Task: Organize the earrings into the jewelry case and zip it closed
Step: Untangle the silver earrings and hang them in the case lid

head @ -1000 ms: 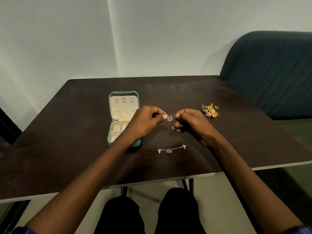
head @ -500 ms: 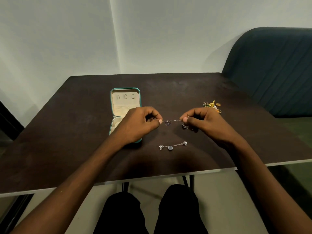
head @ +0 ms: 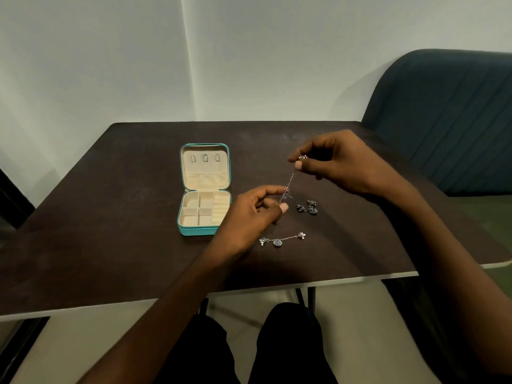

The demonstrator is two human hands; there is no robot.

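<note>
Nearest, a chain earring (head: 282,239) lies stretched flat on the worktop (head: 110,245), apart from everything else, likely laid straight so it will not knot while it waits its turn. Just beyond it, the left hand (head: 249,214) pinches the lower end of a second chain earring (head: 289,184) between thumb and forefinger, and the right hand (head: 340,162), raised higher and farther back, pinches the beaded top end; the chain runs taut on a slant between them. Holding both ends this way probably keeps the thin chain from tangling and lets it be guided into a slot in a controlled line. Beside the left fingertips, a small dark cluster of earrings (head: 307,207) sits loose on the worktop, also not yet stowed. To the left, the case (head: 205,231) lies open and flat, lid back, its cream compartments looking bare, the zip undone; it sits within easy reach of the left hand, which suits feeding pieces in from the right. Farther back stand a dark chair (head: 443,120) and the wall.
</note>
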